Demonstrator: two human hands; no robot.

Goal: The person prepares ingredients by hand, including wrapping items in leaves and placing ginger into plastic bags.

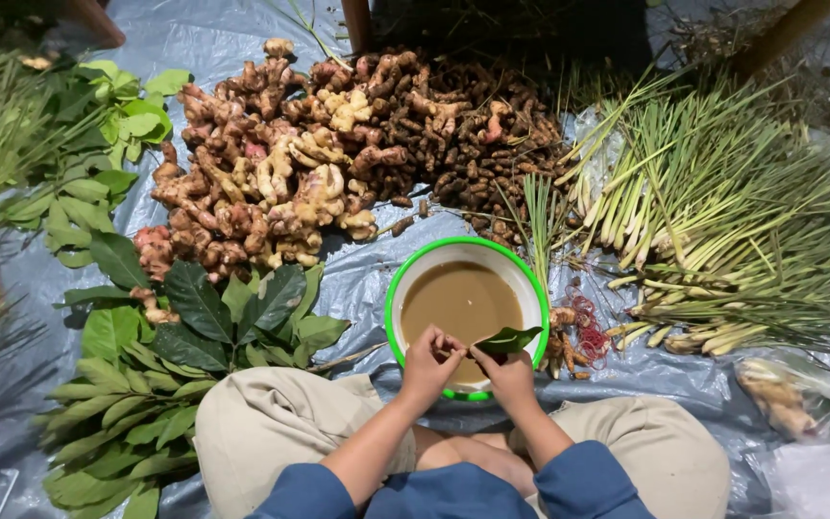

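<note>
Viewed top-down from the head camera, seated cross-legged on a grey plastic sheet [377,279], knees in beige trousers at 7 and 5 o'clock. Left hand [431,362] curled, fingertips pinched together over the near rim of the bowl [405,279]; whatever it pinched too small to tell. Right hand [508,372] closed in a pinch on the stem end of a dark green leaf [509,338], leaf lying roughly flat and pointing toward 2 o'clock, just above the liquid. Both hands touching or nearly touching each other, at 6 o'clock of the bowl. Bowl white inside with a bright green rim, filled with murky brown water [460,300], set on the sheet directly ahead of the knees. Big heap of pale galangal or ginger rhizomes [271,183] at 11 o'clock of the bowl; darker, smaller turmeric-like roots [463,135] at 12 to 1 o'clock, the two heaps touching. Lemongrass stalks [713,211] fanned out at 2 to 3 o'clock. Small pile of red rubber bands [586,327] just beside the bowl at 3 o'clock, next to a few root pieces. Broad dark leaves [213,312] at 9 o'clock, lighter leafy sprigs [108,423] at 8 o'clock and more greens at 10 o'clock. Clear bag with roots [780,394] at 4 o'clock, well apart.
</note>
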